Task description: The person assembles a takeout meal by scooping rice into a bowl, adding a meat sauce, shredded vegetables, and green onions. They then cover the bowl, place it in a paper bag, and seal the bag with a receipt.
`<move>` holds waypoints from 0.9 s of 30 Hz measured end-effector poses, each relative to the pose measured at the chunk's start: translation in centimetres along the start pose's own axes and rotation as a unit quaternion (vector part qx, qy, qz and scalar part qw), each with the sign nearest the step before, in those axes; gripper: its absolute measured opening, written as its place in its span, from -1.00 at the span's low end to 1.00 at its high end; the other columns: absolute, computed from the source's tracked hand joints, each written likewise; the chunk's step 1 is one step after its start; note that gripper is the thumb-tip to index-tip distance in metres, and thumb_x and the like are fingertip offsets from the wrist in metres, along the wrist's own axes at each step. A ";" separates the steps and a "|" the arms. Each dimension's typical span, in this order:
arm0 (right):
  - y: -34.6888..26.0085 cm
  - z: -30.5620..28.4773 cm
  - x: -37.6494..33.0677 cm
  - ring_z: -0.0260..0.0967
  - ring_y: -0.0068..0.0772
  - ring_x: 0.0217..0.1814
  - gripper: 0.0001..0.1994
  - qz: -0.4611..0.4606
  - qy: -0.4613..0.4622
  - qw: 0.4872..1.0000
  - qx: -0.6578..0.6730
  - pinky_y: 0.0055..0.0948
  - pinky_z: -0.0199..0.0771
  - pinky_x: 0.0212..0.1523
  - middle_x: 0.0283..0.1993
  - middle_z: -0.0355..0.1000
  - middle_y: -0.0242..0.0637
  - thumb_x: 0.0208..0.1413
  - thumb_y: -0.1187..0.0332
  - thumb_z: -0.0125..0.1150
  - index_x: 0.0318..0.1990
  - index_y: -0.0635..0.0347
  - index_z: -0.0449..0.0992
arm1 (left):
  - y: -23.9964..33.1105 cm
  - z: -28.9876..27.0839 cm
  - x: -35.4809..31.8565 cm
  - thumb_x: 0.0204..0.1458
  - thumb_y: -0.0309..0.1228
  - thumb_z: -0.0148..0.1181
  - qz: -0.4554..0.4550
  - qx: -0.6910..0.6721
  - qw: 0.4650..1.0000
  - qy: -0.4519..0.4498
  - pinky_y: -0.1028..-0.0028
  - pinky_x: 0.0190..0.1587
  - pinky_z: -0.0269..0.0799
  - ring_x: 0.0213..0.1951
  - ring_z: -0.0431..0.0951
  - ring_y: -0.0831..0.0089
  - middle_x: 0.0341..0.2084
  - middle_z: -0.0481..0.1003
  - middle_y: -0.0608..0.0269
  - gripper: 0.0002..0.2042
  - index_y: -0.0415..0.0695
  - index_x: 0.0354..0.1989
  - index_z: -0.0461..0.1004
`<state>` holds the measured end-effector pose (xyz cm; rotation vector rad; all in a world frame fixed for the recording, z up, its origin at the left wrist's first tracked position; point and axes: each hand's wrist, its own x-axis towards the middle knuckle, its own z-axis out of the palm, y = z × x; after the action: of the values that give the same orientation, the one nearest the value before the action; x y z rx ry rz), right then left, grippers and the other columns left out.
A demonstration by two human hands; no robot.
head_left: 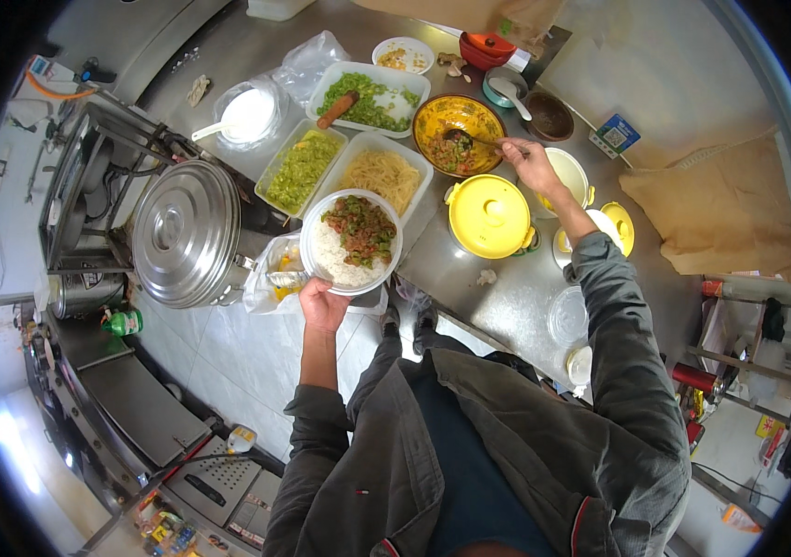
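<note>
A round white bowl (399, 243) is gripped at its near rim by my left hand (323, 304), with the fingers partly under it. White rice (330, 257) fills the bowl on one side, and a chopped meat and green pepper topping (359, 227) lies over the rest. My right hand (529, 165) is closed round the handle of a dark spoon (485, 142). The spoon's head rests in the chopped mix inside a yellow patterned bowl (451, 110). Just below that bowl stands a yellow lidded pot (491, 215).
Beyond my left hand are tubs of noodles (382, 176), shredded greens (301, 167) and chopped green onion (377, 99) with a wooden handle (337, 110). A large lidded steel pot (182, 232) stands left. More yellow-lidded pots (616, 227) sit beneath my right forearm.
</note>
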<state>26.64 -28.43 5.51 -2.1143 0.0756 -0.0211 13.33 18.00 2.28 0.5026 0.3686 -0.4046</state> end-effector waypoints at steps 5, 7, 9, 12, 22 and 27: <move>-0.2 -0.2 0.4 0.58 -0.26 -0.05 -0.63 0.131 0.070 0.966 0.214 -0.42 0.64 -0.04 -0.06 0.53 -0.03 0.40 0.27 0.00 0.02 0.53 0.42 | 0.0 0.0 -0.2 -0.27 -0.45 -0.01 0.006 -0.007 1.000 -0.002 0.06 0.34 0.25 0.25 0.38 0.11 0.21 0.41 0.05 -0.26 -0.24 0.29 0.27; 0.2 -0.1 0.7 0.59 -0.26 -0.08 -0.66 0.166 0.111 0.947 0.250 -0.44 0.66 -0.09 -0.05 0.51 -0.02 0.41 0.28 -0.02 0.00 0.50 0.41 | -0.1 0.3 0.0 -0.28 -0.45 0.00 0.007 -0.011 1.000 0.000 0.06 0.35 0.24 0.26 0.38 0.11 0.21 0.41 0.06 -0.26 -0.24 0.29 0.28; 0.2 0.3 1.0 0.59 -0.25 -0.10 -0.67 0.191 0.144 0.929 0.281 -0.46 0.67 -0.13 -0.07 0.51 -0.01 0.41 0.28 -0.03 0.00 0.49 0.41 | -0.1 0.1 0.4 -0.29 -0.45 0.02 0.012 -0.004 1.000 0.009 0.05 0.35 0.23 0.26 0.38 0.10 0.21 0.41 0.07 -0.25 -0.23 0.29 0.28; -0.4 1.0 1.0 0.59 -0.25 -0.09 -0.67 0.208 0.151 0.914 0.315 -0.46 0.67 -0.13 -0.10 0.52 0.00 0.41 0.29 -0.04 0.01 0.50 0.40 | 0.0 0.4 0.3 -0.31 -0.45 0.03 0.008 0.002 1.000 0.017 0.04 0.36 0.22 0.26 0.37 0.09 0.21 0.41 0.07 -0.24 -0.22 0.29 0.29; -1.1 1.3 0.9 0.61 -0.22 -0.14 -0.70 0.189 0.201 0.898 0.343 -0.45 0.68 -0.15 -0.12 0.53 0.08 0.38 0.34 -0.06 -0.02 0.49 0.39 | -0.7 0.7 0.5 -0.30 -0.44 0.04 -0.009 0.005 1.000 0.014 0.03 0.35 0.23 0.25 0.39 0.08 0.20 0.41 0.06 -0.23 -0.22 0.30 0.27; -1.0 0.6 0.1 0.60 -0.21 -0.07 -0.69 0.219 0.189 0.887 0.362 -0.47 0.66 -0.11 -0.08 0.52 0.09 0.39 0.32 -0.08 0.02 0.49 0.36 | -0.9 0.8 0.7 -0.29 -0.44 0.03 0.000 -0.009 1.000 0.005 0.04 0.35 0.24 0.25 0.39 0.08 0.21 0.41 0.04 -0.23 -0.22 0.31 0.27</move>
<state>26.80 -27.39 6.09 -1.2827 0.6726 -0.1664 13.68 16.64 2.27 0.4877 0.3813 -0.3989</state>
